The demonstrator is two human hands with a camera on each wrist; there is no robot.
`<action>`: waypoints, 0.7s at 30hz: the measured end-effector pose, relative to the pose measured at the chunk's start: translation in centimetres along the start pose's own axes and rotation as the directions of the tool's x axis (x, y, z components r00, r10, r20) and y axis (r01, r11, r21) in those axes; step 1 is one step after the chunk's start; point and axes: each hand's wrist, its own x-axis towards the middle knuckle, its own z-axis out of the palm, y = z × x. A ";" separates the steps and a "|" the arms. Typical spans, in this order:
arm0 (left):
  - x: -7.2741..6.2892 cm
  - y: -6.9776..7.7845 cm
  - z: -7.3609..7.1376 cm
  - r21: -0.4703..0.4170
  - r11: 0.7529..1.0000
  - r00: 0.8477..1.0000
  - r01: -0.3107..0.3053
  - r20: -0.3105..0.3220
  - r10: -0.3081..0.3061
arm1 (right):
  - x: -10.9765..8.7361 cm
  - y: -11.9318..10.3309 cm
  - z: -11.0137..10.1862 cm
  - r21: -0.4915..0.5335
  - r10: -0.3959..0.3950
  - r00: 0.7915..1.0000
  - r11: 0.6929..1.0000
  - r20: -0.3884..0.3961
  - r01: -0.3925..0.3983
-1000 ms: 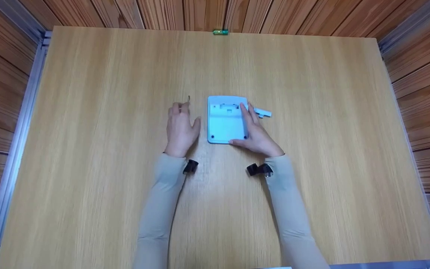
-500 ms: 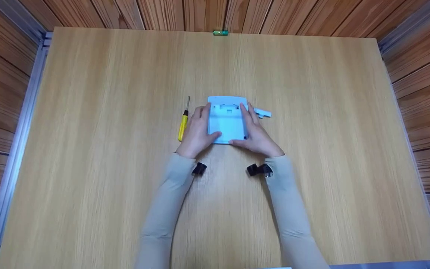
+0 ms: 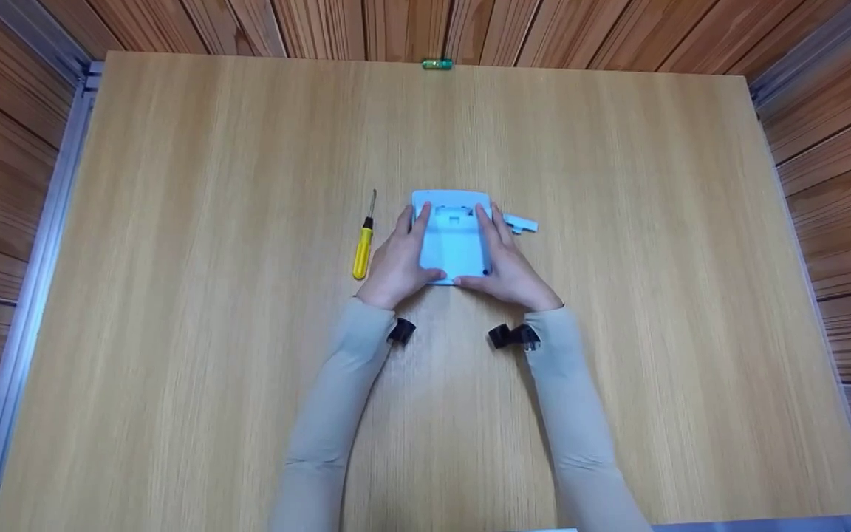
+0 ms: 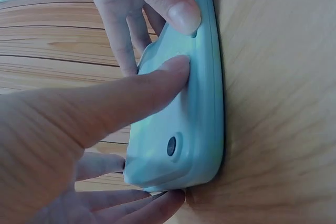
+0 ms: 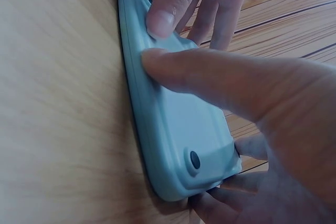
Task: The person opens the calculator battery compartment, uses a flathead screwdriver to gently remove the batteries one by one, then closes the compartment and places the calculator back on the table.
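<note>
A light-blue calculator (image 3: pixel 456 247) lies back side up mid-table, its battery compartment uncovered near the far end. From the left, my left hand (image 3: pixel 396 264) grips it, with the thumb on the near part of its back and the other fingers along the side. My right hand (image 3: pixel 508 267) holds the opposite side the same way. The two thumbs lie close together in both wrist views. Dark round feet show on the calculator's back (image 4: pixel 152 129) in the left wrist view. Beyond the right fingers lies a small light-blue battery cover (image 3: pixel 521 223).
A yellow-handled screwdriver (image 3: pixel 363 251) lies just left of the left hand, its tip pointing away. One green battery (image 3: pixel 437 64) sits at the table's far edge. Wood-plank walls (image 3: pixel 403 29) and metal rails (image 3: pixel 41 244) border the table (image 3: pixel 211 222).
My left hand has moved right, away from the screwdriver, onto the calculator's left side, uncovering the screwdriver's handle. The right hand has stayed in place.
</note>
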 end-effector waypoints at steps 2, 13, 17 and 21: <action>0.0 0.1 0.0 0.005 1.000 1.000 0.009 0.006 -0.009 | 0.0 0.0 0.0 -0.004 -0.004 1.000 1.000 -0.002 0.004; 0.2 0.8 0.0 -0.022 0.999 0.999 0.038 0.028 -0.038 | -0.1 0.0 -0.1 -0.009 -0.021 1.000 1.000 -0.006 0.021; 0.2 0.9 0.0 -0.030 0.998 0.998 0.048 0.033 -0.047 | -0.1 -0.3 -0.3 -0.033 -0.014 1.000 0.999 -0.003 0.014; 0.2 1.0 0.1 -0.037 0.998 0.998 0.057 0.035 -0.055 | -0.1 -0.5 -0.5 -0.066 0.000 1.000 0.998 0.002 0.000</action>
